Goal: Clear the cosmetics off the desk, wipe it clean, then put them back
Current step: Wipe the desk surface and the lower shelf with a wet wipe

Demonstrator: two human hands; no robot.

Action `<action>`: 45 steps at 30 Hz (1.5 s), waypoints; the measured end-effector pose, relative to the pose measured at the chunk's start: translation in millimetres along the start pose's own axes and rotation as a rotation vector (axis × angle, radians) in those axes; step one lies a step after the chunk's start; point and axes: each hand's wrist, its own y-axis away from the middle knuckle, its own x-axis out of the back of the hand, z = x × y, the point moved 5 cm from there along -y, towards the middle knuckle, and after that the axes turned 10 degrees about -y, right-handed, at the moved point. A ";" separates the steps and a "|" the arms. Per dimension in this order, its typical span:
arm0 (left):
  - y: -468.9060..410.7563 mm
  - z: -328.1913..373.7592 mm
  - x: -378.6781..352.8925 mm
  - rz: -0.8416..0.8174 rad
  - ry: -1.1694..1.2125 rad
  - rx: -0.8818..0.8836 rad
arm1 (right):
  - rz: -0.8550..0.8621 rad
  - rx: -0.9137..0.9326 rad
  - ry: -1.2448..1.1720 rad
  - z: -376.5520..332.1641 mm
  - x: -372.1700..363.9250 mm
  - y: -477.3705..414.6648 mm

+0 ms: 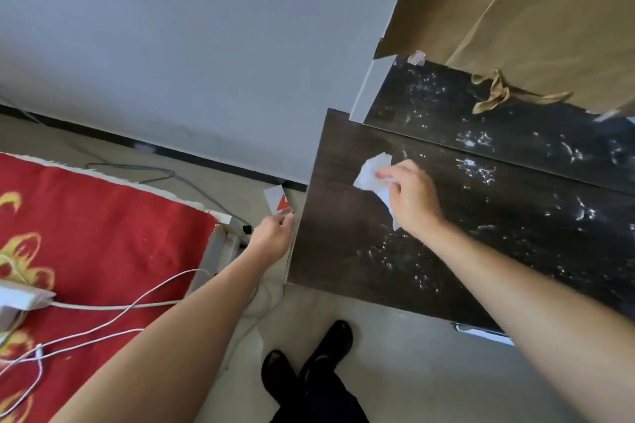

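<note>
Forearms [508, 282] reach in from the near side. No cosmetics are in view, so clearing looks done. Wiping is partway: white specks [477, 170] remain right and far on the surface [343, 251]; putting back is left. Right hand [412, 196] pinches a crumpled tissue [372, 170], pressed down far-left, sticking out left of the fingers. Left hand [271, 233] curls round the surface's left edge.

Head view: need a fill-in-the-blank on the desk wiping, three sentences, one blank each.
1. The right hand holds a crumpled ____ tissue on the dark desk.
2. The left hand grips the desk's ____.
3. The patterned blanket beside the desk is mainly ____.
Missing words: white; edge; red.
</note>
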 end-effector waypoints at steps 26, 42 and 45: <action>17.4 0.0 -20.6 0.402 -0.267 0.217 | -0.202 0.357 0.008 28.3 -75.1 -15.8; 17.9 -0.5 -21.7 0.365 -0.265 0.233 | -0.380 0.304 -0.087 17.9 -65.1 90.8; 17.4 0.7 -21.1 0.355 -0.246 0.197 | -0.212 0.187 -0.053 22.8 -61.4 37.2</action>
